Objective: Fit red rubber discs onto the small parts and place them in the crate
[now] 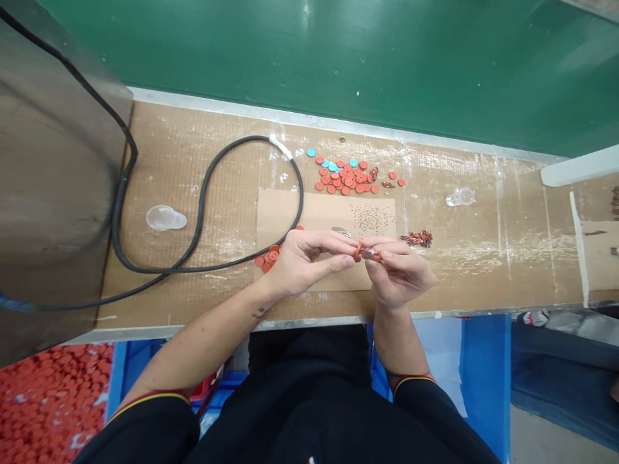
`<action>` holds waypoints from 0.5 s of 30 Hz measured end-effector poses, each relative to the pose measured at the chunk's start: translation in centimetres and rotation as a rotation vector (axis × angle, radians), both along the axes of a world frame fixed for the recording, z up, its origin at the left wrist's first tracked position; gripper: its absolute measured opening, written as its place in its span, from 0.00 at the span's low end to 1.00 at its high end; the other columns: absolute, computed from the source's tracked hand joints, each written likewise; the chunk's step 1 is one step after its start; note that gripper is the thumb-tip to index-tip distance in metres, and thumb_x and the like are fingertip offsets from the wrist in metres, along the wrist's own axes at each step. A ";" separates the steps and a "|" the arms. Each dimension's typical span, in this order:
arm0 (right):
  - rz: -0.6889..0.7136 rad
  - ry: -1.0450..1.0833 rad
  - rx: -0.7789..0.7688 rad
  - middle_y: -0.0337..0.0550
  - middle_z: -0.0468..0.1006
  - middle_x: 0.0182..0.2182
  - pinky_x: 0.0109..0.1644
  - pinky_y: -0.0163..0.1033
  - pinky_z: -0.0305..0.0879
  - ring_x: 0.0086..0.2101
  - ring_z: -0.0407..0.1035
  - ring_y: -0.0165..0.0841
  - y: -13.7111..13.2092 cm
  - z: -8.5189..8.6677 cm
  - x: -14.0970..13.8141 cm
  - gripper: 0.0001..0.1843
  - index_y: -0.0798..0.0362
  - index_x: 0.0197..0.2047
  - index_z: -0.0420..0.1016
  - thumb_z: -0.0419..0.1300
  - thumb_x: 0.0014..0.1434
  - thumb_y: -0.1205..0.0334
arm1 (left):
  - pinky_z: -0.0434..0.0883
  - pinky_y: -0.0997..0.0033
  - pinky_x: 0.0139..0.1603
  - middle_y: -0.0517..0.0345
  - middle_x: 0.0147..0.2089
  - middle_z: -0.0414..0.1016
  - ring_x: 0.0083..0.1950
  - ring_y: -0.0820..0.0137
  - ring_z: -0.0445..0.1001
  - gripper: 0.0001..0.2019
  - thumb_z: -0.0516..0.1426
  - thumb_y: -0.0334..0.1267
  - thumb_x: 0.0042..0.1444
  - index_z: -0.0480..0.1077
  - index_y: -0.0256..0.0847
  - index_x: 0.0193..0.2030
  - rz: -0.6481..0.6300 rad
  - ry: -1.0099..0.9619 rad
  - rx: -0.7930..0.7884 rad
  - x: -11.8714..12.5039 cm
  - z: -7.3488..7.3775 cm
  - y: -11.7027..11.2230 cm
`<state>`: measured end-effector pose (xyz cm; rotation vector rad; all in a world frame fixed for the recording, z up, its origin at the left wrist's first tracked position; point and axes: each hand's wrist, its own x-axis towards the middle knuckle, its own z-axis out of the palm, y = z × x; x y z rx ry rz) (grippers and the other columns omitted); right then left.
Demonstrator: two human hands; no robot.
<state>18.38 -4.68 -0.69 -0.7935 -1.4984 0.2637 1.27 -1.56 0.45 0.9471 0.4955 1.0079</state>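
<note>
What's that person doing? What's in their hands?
A person is sitting at a bench, with both hands held together. The left hand holds a small orange-red disc against a small metal piece in the right hand. More orange-red discs and a few blue ones lie ahead, beside a cardboard sheet.

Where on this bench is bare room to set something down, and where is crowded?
Free: inside the loop of the black cable, and right of the red metal parts. Crowded: orange and blue discs, around the left hand and right hand.
</note>
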 end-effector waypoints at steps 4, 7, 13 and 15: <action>0.008 0.015 0.003 0.33 0.85 0.34 0.38 0.40 0.88 0.37 0.85 0.33 0.1 0.1 -0.1 0.16 0.41 0.55 0.80 0.68 0.68 0.67 | 0.84 0.69 0.50 0.50 0.43 0.88 0.44 0.67 0.87 0.05 0.74 0.37 0.55 0.87 0.46 0.38 -0.025 -0.049 0.009 0.1 -0.1 0.0; -0.003 0.008 0.008 0.33 0.84 0.33 0.35 0.40 0.87 0.36 0.86 0.35 0.1 0.3 -0.1 0.14 0.39 0.54 0.80 0.68 0.68 0.65 | 0.85 0.67 0.51 0.50 0.43 0.88 0.45 0.66 0.86 0.05 0.73 0.38 0.57 0.87 0.45 0.40 -0.072 -0.055 0.024 0.0 -0.2 0.0; 0.010 -0.012 0.028 0.34 0.84 0.35 0.35 0.40 0.87 0.38 0.86 0.35 -0.1 0.4 0.2 0.17 0.40 0.57 0.78 0.67 0.69 0.67 | 0.85 0.67 0.51 0.50 0.43 0.88 0.45 0.66 0.86 0.07 0.72 0.37 0.59 0.86 0.47 0.44 -0.079 -0.065 0.094 -0.2 -0.4 0.1; 0.000 -0.024 0.028 0.33 0.84 0.35 0.35 0.41 0.87 0.37 0.85 0.35 -0.1 0.4 0.3 0.16 0.39 0.57 0.78 0.67 0.69 0.66 | 0.85 0.69 0.50 0.50 0.44 0.88 0.45 0.66 0.87 0.07 0.71 0.36 0.59 0.86 0.47 0.45 -0.078 -0.080 0.100 -0.2 -0.4 0.1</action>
